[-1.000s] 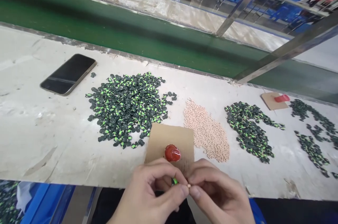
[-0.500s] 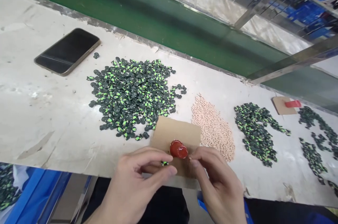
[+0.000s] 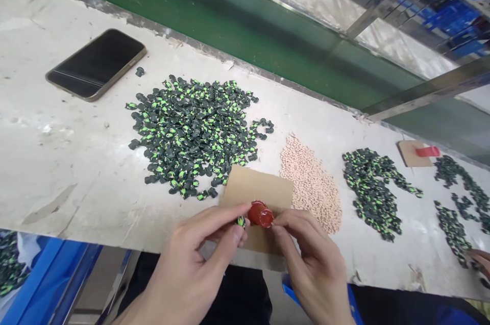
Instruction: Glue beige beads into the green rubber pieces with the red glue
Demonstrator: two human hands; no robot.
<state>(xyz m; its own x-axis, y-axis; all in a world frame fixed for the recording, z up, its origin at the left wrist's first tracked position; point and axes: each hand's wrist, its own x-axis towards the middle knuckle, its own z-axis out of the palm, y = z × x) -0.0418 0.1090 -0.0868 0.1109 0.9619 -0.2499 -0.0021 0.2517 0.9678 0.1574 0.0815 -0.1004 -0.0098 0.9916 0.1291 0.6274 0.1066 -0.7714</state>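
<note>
My left hand [image 3: 206,248] pinches a small black-and-green piece [image 3: 241,221] between thumb and fingers, with its green marking facing up. Just right of it a small red cup [image 3: 261,214], glossy inside, stands tilted on a brown cardboard square [image 3: 260,187]. Thumb and forefinger of my right hand [image 3: 310,253] are pressed together at the cup's right rim; whatever is between them is too small to make out. Beyond my left hand spreads a big pile of similar black-and-green pieces [image 3: 195,133]. A heap of tiny pale pink pieces [image 3: 310,182] lies beyond my right hand.
A phone [image 3: 97,64] lies at the left of the worktable. Rightward are another black-and-green pile [image 3: 373,192] and a second cardboard piece [image 3: 409,154] with a red cup [image 3: 427,151]. Another person's hand [image 3: 481,259] reaches in at the right edge. A metal post [image 3: 429,90] crosses behind.
My left hand has turned the black-and-green piece upward and brought it closer to the red cup. My right fingers have moved slightly to the cup's rim. Another person's hand has appeared at the right.
</note>
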